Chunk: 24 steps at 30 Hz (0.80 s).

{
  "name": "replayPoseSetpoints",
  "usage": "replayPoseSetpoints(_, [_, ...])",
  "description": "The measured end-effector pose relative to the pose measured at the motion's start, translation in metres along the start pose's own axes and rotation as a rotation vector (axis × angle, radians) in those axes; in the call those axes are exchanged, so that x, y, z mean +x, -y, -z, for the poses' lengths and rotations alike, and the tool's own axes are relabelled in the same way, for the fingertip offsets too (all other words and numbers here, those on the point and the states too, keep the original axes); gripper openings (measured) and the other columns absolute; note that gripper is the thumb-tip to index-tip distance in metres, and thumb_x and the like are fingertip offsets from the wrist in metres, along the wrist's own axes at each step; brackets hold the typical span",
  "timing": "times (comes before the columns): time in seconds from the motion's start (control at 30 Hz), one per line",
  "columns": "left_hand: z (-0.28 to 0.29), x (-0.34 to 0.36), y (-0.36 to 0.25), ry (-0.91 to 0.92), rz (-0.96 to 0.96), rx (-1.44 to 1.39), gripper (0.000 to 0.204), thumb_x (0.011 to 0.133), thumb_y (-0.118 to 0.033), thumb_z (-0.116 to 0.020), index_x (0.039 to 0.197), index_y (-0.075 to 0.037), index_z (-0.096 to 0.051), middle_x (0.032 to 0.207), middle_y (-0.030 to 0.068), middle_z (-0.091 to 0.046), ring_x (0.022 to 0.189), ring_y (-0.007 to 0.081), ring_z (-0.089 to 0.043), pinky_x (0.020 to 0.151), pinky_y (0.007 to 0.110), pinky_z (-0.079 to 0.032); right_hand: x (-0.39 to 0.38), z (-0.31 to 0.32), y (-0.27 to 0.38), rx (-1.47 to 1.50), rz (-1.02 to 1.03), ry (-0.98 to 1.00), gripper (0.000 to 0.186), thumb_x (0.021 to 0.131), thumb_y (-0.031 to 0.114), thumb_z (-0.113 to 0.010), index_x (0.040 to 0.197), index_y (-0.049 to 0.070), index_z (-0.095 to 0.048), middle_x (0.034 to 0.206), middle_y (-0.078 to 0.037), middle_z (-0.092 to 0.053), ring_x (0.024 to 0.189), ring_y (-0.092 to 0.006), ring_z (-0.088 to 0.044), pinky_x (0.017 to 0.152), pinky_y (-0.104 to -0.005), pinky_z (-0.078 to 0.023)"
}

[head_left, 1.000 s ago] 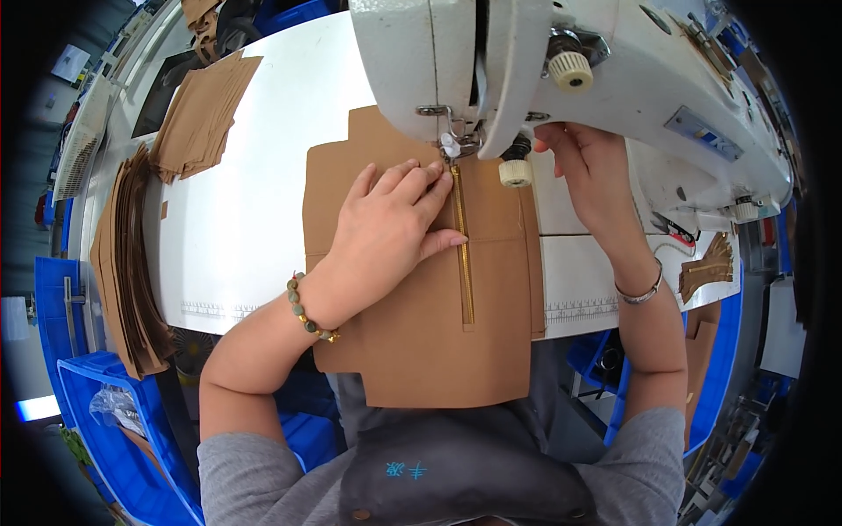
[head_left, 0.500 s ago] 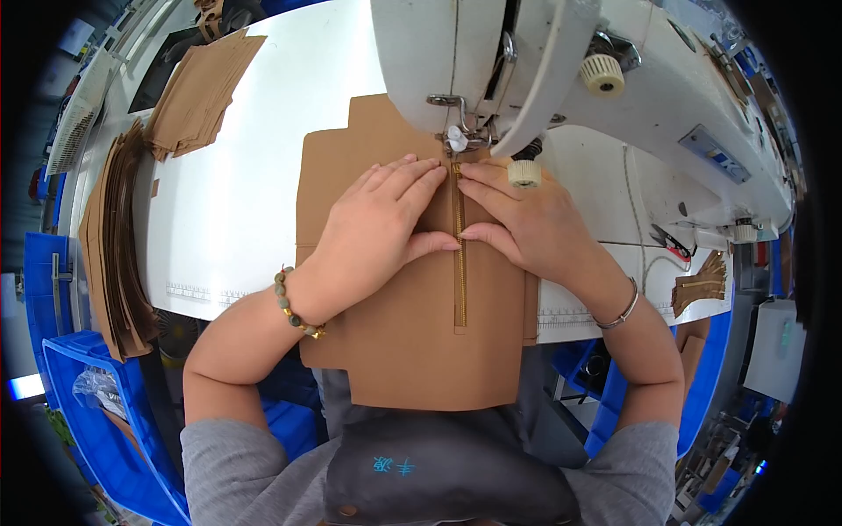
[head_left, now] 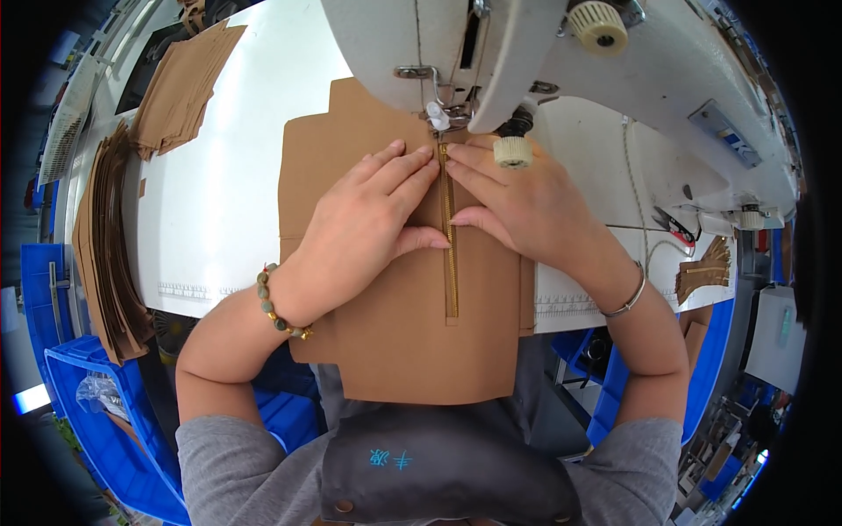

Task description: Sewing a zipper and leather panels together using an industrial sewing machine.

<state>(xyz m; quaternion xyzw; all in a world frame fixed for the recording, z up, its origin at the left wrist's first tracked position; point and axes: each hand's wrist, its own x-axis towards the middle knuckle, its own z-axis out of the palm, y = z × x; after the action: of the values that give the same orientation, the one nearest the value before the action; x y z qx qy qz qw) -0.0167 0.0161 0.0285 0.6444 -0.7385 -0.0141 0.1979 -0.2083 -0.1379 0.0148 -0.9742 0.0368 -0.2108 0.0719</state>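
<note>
Left hand [head_left: 355,210] and right hand [head_left: 535,206] rest flat, neither grip clenched, on the brown panel [head_left: 395,355]; even pressure should hold the zipper [head_left: 452,280] straight.

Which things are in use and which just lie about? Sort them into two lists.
In use:
brown panel under left hand and right hand
gold zipper
white sewing machine

Apparently lying about:
upper brown stack
lower brown stack
bundle of brown strips
red-handled tool
left blue bin
</note>
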Motion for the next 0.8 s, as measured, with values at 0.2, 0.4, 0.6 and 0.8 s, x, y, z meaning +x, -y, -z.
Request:
replayPoseSetpoints(0.2, [0.0012,0.0014,0.0015,0.018,-0.008,0.027,0.078,0.079,-0.049,-0.078,0.139,-0.001,-0.063,0.145,0.0114,-0.062,0.137,0.035,-0.056,0.11,0.042,-0.05,0.0012,0.0012,0.0016,0.011,-0.026,0.039,0.051,0.084,0.039,-0.079,0.119,0.003,-0.071,0.108,-0.011,-0.073,0.107,-0.0291,-0.066,0.114,-0.045,-0.045])
replayPoseSetpoints(0.4, [-0.0004,0.0062,0.006,-0.01,-0.013,0.089,0.078,0.079,-0.05,-0.077,0.139,-0.003,-0.064,0.145,0.0096,-0.063,0.136,0.0334,-0.058,0.11,0.042,-0.05,0.0038,0.0011,0.0014,-0.048,-0.05,0.054,0.051,0.084,0.042,-0.078,0.117,0.004,-0.071,0.103,-0.01,-0.072,0.105,-0.0289,-0.067,0.112,-0.0435,-0.046])
replayPoseSetpoints(0.6, [0.0006,0.0083,0.0078,-0.015,-0.024,0.097,0.076,0.079,-0.051,-0.075,0.137,-0.004,-0.066,0.142,0.0093,-0.065,0.135,0.0327,-0.058,0.109,0.043,-0.05,0.0056,0.0008,0.0009,-0.045,-0.018,-0.019,0.049,0.085,0.042,-0.077,0.116,0.004,-0.071,0.103,-0.011,-0.072,0.106,-0.0295,-0.066,0.111,-0.0437,-0.047])
replayPoseSetpoints(0.8, [-0.0009,0.0093,0.0097,-0.008,-0.011,0.11,0.074,0.079,-0.051,-0.075,0.137,-0.006,-0.066,0.141,0.008,-0.065,0.134,0.0322,-0.059,0.108,0.043,-0.05,0.0057,-0.0009,-0.0005,-0.056,-0.034,0.01,0.048,0.086,0.042,-0.077,0.116,0.004,-0.071,0.102,-0.013,-0.072,0.105,-0.0322,-0.065,0.108,-0.0438,-0.048])
